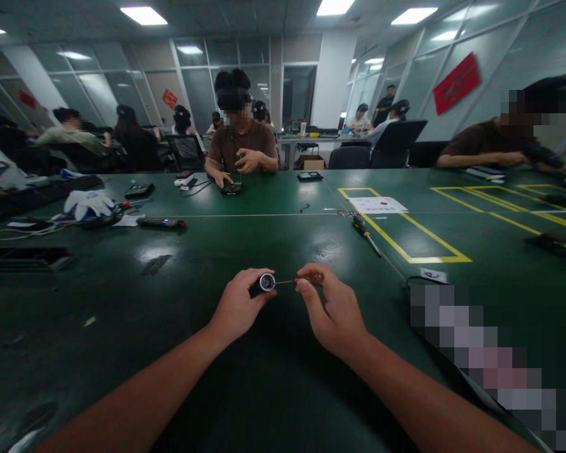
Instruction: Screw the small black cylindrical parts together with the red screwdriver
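My left hand (239, 303) is closed around a small black cylinder (266, 282), whose round end with a silver rim faces me. Between thumb and fingers, my right hand (332, 308) grips a small screwdriver (316, 277) with a reddish-brown handle. Its thin shaft points left and its tip meets the rim side of the cylinder; whether it sits in a screw is too small to tell. Both hands are held above the green table (170, 333). Beyond my right hand lies a larger screwdriver (366, 236) with a black and yellow handle.
A black pen-shaped electric tool (161, 223) and white-blue gloves (88, 204) lie at left. A paper sheet (377, 205) rests over yellow tape (434, 258) at right. Across the table a person (243, 141) handles a dark device (231, 187). A blurred-out object (481, 352) is at near right.
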Action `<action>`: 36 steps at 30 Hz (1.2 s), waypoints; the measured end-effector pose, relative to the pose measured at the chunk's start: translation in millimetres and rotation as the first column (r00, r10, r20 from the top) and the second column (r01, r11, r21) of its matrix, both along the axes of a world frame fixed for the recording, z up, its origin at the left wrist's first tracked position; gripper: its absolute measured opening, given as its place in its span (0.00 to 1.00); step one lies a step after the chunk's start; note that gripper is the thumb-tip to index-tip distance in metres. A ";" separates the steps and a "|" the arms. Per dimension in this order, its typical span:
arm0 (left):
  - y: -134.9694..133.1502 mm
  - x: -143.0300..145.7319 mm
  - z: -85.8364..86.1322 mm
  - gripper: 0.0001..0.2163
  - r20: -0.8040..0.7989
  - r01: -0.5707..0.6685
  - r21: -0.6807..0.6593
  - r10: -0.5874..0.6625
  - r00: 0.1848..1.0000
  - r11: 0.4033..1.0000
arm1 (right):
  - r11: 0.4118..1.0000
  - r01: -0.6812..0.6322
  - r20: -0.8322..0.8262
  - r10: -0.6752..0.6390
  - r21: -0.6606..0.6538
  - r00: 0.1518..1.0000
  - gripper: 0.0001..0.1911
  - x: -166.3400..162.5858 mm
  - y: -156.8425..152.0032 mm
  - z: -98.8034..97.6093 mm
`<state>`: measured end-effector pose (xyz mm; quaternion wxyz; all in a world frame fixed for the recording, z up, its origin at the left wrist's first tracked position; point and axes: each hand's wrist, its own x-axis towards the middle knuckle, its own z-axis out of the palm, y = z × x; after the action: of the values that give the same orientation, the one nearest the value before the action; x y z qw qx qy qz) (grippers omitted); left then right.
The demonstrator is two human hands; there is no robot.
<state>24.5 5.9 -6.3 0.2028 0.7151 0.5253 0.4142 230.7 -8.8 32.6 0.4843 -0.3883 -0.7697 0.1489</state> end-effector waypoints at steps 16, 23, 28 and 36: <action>1.3 -0.9 -2.1 0.16 0.010 -0.003 0.017 0.002 1.000 1.000 | 0.999 -0.014 0.047 0.013 0.029 0.999 0.05 0.3 -0.9 0.2; 0.3 0.2 0.3 0.17 0.005 -0.002 0.017 0.002 1.000 1.000 | 0.999 -0.018 0.070 0.016 0.037 0.997 0.05 0.7 -0.9 2.7; 0.8 -0.4 -0.1 0.17 -0.008 0.009 0.018 -0.008 1.000 1.000 | 0.999 -0.022 0.080 0.018 0.045 0.997 0.06 1.6 0.0 1.4; 0.0 -0.5 0.7 0.16 0.011 0.017 0.011 -0.017 1.000 1.000 | 1.000 0.004 0.081 -0.005 0.014 0.997 0.06 -0.1 -1.4 2.8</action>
<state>24.0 5.9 -5.6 0.2052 0.7184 0.5158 0.4191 230.6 -10.2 35.4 0.4558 -0.3923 -0.7889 0.1266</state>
